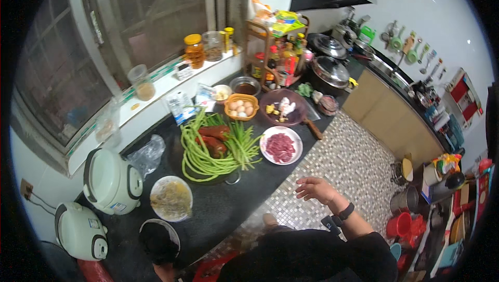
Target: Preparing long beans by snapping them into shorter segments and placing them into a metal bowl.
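Note:
My right hand [314, 190] hovers over the tiled floor beside the counter edge, fingers spread and holding nothing. A black band [343, 213] circles that wrist. At the lower left a bit of my left forearm [164, 272] shows; a dark rounded shape [157, 243] above it hides the fingers, over a pale round dish [174, 231]. Near there lies a white plate of yellowish, wet-looking food [171, 199]. Closest to my right hand is a plate of sliced red meat [280, 148]. Long green beans [200, 159] and dark red peppers [213, 141] fill a wide dark tray.
Two pale green rice cookers [112, 180] [80, 230] stand at the left. An orange basket holds eggs [241, 108]. Beside it, a purple basin [283, 106] and a cleaver's wooden handle [313, 130] reach the counter edge. Sauce bottles [286, 58] and lidded pots [331, 71] stand behind.

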{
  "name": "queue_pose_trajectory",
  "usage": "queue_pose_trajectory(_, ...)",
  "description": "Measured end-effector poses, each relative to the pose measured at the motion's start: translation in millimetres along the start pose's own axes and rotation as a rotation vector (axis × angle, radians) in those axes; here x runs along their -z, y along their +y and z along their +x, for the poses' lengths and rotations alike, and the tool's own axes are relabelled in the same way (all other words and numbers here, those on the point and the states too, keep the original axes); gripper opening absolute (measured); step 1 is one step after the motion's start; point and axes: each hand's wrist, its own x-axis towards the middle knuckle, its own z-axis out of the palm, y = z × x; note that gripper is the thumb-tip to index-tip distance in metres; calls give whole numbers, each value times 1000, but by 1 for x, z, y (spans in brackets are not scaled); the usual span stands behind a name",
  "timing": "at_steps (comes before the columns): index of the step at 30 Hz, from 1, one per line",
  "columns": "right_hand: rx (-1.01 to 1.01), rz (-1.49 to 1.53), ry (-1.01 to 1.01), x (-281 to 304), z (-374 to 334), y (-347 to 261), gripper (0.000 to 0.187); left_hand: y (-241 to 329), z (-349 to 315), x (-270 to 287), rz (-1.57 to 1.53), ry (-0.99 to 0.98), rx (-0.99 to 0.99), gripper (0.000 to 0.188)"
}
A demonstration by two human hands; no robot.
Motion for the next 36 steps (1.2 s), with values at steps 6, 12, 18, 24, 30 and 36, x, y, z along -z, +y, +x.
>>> queue_pose_trajectory(6,100,88,-37,84,-12,15,30,31,-24,-55,-440,38,100,22)
queue_pose_trajectory(12,167,50,118,221,-37,27,28,37,-60,-170,-289,-527,135,28)
queue_pose_trajectory(18,225,191,386,330,-90,33,29,206,-98,-413,-534,-743,402,33)
queue_pose_trajectory(24,279,314,590,397,-117,48,28,323,-153,-560,-274,-1242,269,32)
queue_pose_trajectory(30,260,340,724,445,-116,36,28,363,-155,-662,-127,-1471,286,31)
queue_pose_trajectory(36,353,120,819,518,-96,-46,29,382,-129,-727,-207,-1495,299,29)
